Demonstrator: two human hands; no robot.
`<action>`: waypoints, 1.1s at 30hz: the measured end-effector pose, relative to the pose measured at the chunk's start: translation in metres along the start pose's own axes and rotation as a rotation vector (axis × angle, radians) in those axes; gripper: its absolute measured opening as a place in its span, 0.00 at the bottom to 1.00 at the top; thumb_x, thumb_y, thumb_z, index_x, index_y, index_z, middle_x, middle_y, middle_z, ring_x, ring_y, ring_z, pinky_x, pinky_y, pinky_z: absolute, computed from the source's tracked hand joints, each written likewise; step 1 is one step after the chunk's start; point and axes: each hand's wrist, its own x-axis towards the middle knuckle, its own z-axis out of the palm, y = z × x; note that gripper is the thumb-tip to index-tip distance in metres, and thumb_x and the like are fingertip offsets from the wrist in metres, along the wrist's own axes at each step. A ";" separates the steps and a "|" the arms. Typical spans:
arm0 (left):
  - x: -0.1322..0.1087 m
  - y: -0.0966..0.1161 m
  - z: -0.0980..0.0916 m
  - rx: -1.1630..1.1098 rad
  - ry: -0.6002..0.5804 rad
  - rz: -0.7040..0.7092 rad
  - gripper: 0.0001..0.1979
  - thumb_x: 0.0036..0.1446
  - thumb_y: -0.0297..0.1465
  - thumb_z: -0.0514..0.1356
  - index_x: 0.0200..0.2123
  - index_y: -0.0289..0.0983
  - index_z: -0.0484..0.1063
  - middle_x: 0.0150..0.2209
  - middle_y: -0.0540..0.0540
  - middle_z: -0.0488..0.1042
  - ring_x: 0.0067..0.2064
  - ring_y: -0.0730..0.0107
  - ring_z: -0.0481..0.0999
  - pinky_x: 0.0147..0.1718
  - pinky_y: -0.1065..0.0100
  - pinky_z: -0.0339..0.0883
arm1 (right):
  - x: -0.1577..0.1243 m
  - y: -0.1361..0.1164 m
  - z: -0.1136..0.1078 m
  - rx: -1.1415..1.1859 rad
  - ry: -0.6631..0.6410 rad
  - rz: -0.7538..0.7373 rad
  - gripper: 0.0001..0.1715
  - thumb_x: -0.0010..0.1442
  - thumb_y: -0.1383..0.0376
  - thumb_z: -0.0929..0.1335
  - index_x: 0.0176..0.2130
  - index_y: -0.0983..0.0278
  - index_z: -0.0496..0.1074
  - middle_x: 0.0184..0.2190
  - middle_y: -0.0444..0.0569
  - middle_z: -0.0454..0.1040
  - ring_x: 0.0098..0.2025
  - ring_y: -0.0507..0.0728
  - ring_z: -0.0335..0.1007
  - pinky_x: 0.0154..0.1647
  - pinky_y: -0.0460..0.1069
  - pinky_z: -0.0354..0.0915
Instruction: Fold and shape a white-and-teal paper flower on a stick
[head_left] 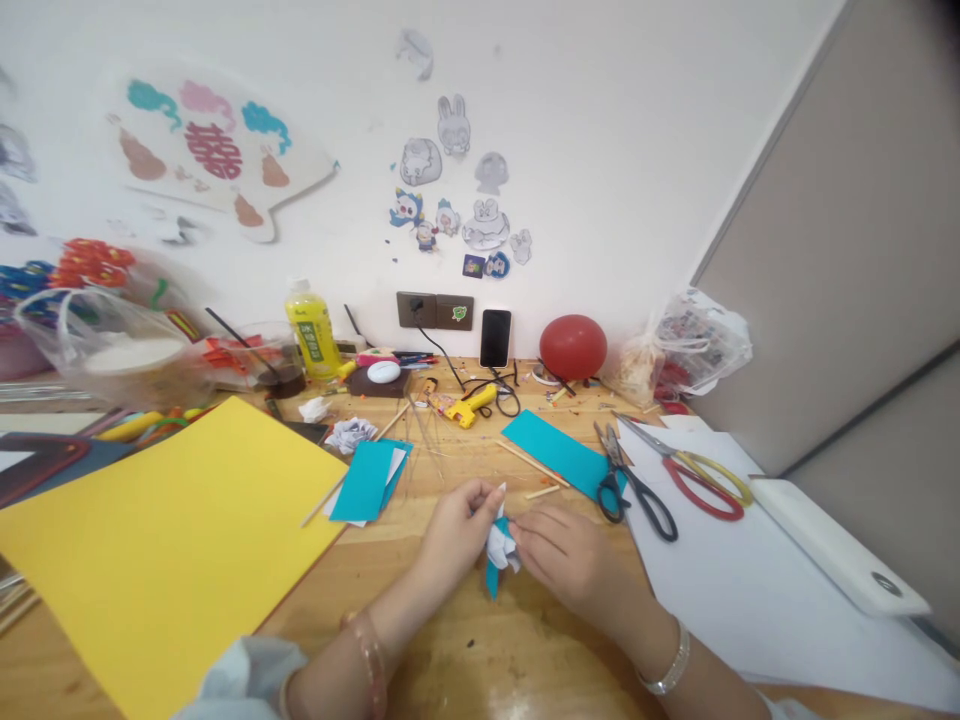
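The left hand (463,525) pinched the white upper tip of a small white-and-turquoise paper piece (500,549) between thumb and fingers, while the right hand (574,555) had its fingers drawn narrow on the piece's right edge, near the turquoise. That one piece sat upright between the two hands, just above the surface (469,670), with a turquoise strip hanging toward six o'clock. The step in hand looked to be shaping or pressing layers together, the left fingers steadying and the right ones doing the fine work; the next move seemed to call for keeping that pinch firm so that the layers would not slip. Outward from the piece lay one turquoise strip (555,448) at one o'clock and one small turquoise stack (361,485) at ten, its sheets too overlapped to count. Two pairs of scissors lay toward two o'clock: black-handled scissors (616,464) nearer, red-and-yellow scissors (675,459) farther. One yellow glue gun (469,408) rested between eleven and twelve, one phone (495,338) leaned at twelve, and one red balloon (574,347) stood toward one. One big yellow sheet (180,530) filled nine o'clock; one bottle (313,335) stood between ten and eleven.
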 end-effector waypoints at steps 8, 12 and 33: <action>0.001 -0.003 -0.001 -0.112 0.031 -0.031 0.16 0.46 0.44 0.57 0.20 0.36 0.66 0.18 0.53 0.66 0.22 0.72 0.65 0.23 0.72 0.59 | 0.007 0.004 -0.007 0.239 -0.019 0.362 0.11 0.59 0.66 0.64 0.43 0.64 0.70 0.40 0.52 0.75 0.41 0.58 0.70 0.43 0.53 0.66; 0.004 -0.009 -0.001 -0.166 0.076 -0.062 0.17 0.48 0.45 0.55 0.25 0.35 0.66 0.21 0.52 0.69 0.24 0.71 0.68 0.23 0.72 0.61 | 0.009 0.007 -0.004 0.421 -0.036 0.631 0.18 0.52 0.62 0.70 0.44 0.62 0.69 0.42 0.51 0.74 0.44 0.58 0.69 0.44 0.52 0.66; 0.010 -0.018 -0.021 0.397 -0.326 0.341 0.14 0.47 0.36 0.62 0.38 0.37 0.73 0.35 0.45 0.72 0.38 0.63 0.71 0.38 0.66 0.65 | 0.008 0.017 0.002 0.521 -0.115 0.535 0.07 0.58 0.64 0.67 0.38 0.61 0.73 0.36 0.46 0.74 0.41 0.55 0.67 0.44 0.50 0.61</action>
